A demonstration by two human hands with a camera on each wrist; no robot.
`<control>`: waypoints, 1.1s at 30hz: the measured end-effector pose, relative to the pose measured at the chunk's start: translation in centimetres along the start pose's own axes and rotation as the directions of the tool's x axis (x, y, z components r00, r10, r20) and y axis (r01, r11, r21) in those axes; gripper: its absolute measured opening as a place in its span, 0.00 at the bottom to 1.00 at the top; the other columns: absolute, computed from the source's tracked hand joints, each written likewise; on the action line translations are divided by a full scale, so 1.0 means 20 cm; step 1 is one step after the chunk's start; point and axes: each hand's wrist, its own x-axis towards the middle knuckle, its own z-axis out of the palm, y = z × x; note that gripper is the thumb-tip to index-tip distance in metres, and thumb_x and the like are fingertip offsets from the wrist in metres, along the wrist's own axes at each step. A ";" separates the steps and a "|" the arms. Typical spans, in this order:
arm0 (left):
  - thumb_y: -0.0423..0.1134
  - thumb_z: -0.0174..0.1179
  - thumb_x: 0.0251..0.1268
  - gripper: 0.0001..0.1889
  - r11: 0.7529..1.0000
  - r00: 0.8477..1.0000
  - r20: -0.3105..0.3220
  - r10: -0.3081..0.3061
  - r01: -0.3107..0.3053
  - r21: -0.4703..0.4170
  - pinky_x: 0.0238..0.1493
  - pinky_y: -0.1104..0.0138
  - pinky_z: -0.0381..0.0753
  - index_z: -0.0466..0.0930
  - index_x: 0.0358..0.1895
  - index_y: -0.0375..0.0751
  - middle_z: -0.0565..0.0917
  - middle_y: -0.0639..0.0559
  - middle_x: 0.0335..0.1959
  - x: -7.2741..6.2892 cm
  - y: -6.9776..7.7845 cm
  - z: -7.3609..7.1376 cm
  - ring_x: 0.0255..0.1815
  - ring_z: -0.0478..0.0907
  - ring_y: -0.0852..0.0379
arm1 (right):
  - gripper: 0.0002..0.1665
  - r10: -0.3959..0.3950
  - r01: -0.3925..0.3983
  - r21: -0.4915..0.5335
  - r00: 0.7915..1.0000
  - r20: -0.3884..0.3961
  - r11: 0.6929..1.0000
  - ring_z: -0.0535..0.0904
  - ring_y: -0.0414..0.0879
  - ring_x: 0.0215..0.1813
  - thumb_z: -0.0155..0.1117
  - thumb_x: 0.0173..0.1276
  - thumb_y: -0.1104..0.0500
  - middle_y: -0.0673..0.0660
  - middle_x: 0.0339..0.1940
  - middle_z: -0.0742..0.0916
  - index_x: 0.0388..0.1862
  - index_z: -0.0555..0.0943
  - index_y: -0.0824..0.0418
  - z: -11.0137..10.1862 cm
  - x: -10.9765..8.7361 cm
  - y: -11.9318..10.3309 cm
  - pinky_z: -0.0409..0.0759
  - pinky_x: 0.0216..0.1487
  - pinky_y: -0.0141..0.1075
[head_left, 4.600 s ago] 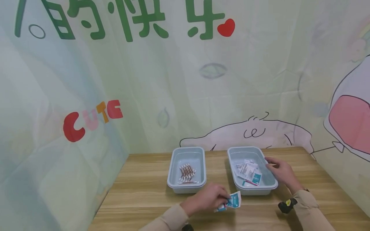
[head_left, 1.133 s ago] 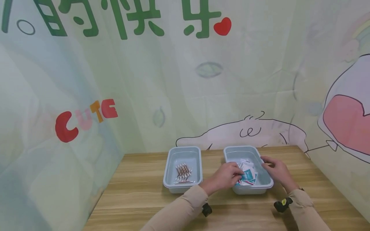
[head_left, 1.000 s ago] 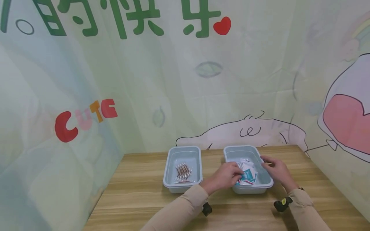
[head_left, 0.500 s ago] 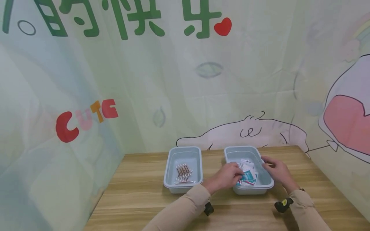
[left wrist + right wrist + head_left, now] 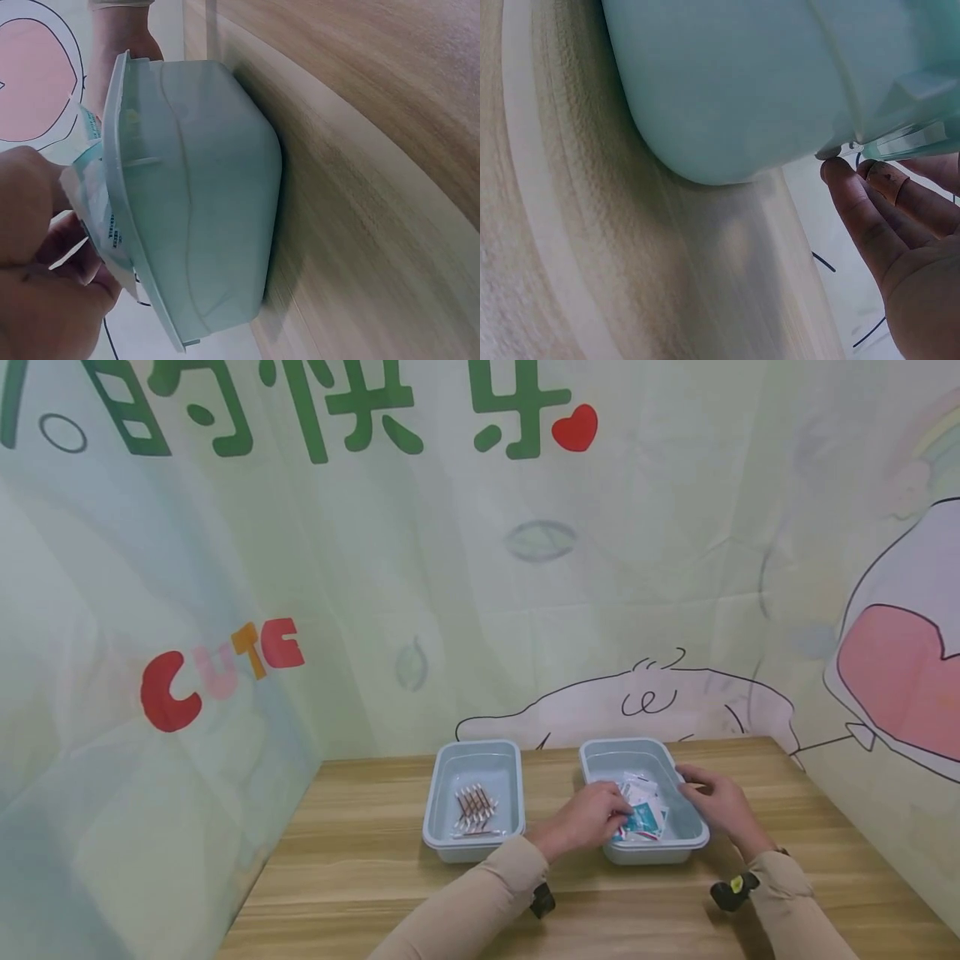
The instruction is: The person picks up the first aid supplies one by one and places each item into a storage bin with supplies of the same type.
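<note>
My left hand (image 5: 592, 814) is over the near left part of the right-hand pale blue tray (image 5: 648, 857), pinching a teal-and-white sachet (image 5: 643, 818). Up close in the left wrist view, the sachet (image 5: 96, 202) stands at the tray's rim between thumb and fingers. More white sachets (image 5: 637, 789) lie loosely in the same tray, partly covered by that hand. At the tray's right side, my right hand (image 5: 720, 802) holds the rim. In the right wrist view its fingertips (image 5: 840, 172) touch the outside just under the rim; the thumb is mostly hidden.
A second pale blue tray (image 5: 477, 743) stands to the left with several brown-stemmed cotton swabs (image 5: 476, 806) in it. Both trays sit on a wood-grain table (image 5: 360, 852). A printed cloth backdrop (image 5: 405, 568) hangs behind the table's far edge.
From near the table's front, my left hand has carried its sachets up and right into the right tray. Over the last second both hands barely move. The right hand stays at the rim.
</note>
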 end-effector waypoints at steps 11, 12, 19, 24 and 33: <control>0.41 0.61 0.68 0.11 1.000 1.000 0.018 -0.021 0.021 0.000 0.50 0.83 0.75 0.85 0.51 0.50 0.83 0.61 0.42 0.02 -0.02 0.03 0.43 0.74 0.71 | 0.30 0.028 -0.028 0.003 1.000 0.010 1.000 0.77 0.63 0.58 0.54 0.76 0.49 0.71 0.66 0.74 0.71 0.68 0.62 0.00 -0.01 -0.01 0.85 0.54 0.50; 0.41 0.61 0.68 0.11 1.000 0.999 0.020 -0.025 0.025 0.000 0.50 0.83 0.75 0.85 0.51 0.50 0.83 0.61 0.42 0.02 -0.02 0.03 0.42 0.74 0.71 | 0.30 0.027 -0.027 0.003 1.000 0.011 1.000 0.77 0.63 0.58 0.54 0.76 0.49 0.71 0.66 0.74 0.71 0.69 0.62 0.00 -0.01 -0.01 0.85 0.53 0.50; 0.43 0.60 0.69 0.13 0.998 0.998 0.025 -0.065 0.065 0.003 0.58 0.78 0.76 0.83 0.54 0.49 0.84 0.60 0.48 0.02 -0.01 0.04 0.51 0.76 0.68 | 0.30 0.009 -0.009 -0.001 1.000 0.004 1.000 0.77 0.64 0.58 0.54 0.75 0.49 0.71 0.66 0.74 0.70 0.69 0.63 0.01 0.00 0.00 0.85 0.53 0.51; 0.48 0.55 0.72 0.19 0.999 0.999 -0.007 -0.048 0.048 0.010 0.70 0.72 0.70 0.78 0.62 0.47 0.80 0.56 0.61 0.01 -0.02 0.06 0.65 0.73 0.63 | 0.30 0.002 -0.002 -0.001 1.000 0.002 1.000 0.77 0.64 0.58 0.54 0.75 0.50 0.72 0.66 0.74 0.70 0.69 0.64 0.01 0.00 0.00 0.85 0.54 0.51; 0.49 0.57 0.71 0.20 1.000 0.999 -0.044 -0.011 0.011 -0.001 0.69 0.74 0.71 0.79 0.60 0.45 0.81 0.56 0.60 0.00 -0.03 0.06 0.64 0.74 0.63 | 0.30 -0.004 0.004 -0.012 1.000 -0.011 1.000 0.77 0.65 0.58 0.53 0.75 0.49 0.72 0.66 0.74 0.70 0.69 0.63 0.01 0.00 0.01 0.85 0.54 0.52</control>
